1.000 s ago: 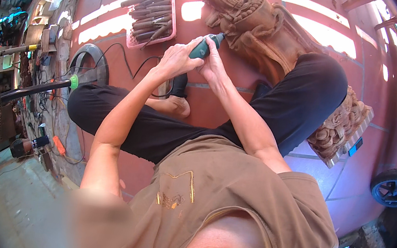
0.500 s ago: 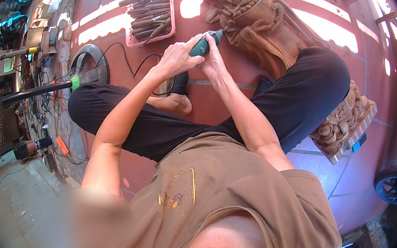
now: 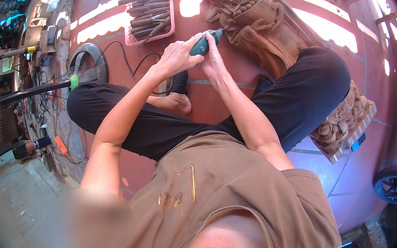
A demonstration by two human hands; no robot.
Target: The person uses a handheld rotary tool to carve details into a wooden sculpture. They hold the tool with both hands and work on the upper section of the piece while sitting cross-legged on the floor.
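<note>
In the head view, the left hand (image 3: 177, 58) and the right hand (image 3: 212, 62) are closed around a green power tool (image 3: 199, 48), the left fingers curled over its back part and the right ones gripping nearer its front. The tool's dark nose points up and right to the near edge of a large brown carving (image 3: 251, 19) that lies on the red tiled floor (image 3: 213, 106) in front of the person; whether the tip touches it cannot be told. Little has changed over the last second: the whole scene has shifted slightly, as if the head moved, while both hands keep the same grip at the same part of the carving. That suggests steady, close work on one spot. Left of the carving stands a pink basket (image 3: 173, 21) of dark rods (image 3: 147, 16), and a black cord (image 3: 129, 63) runs across the floor below it. A second carving (image 3: 340, 122) lies beyond the right knee, next to a small blue thing (image 3: 359, 142). As for writing, the brown shirt (image 3: 250, 190) bears gold stitching (image 3: 193, 180), and any marking on the tool is too small to read.
</note>
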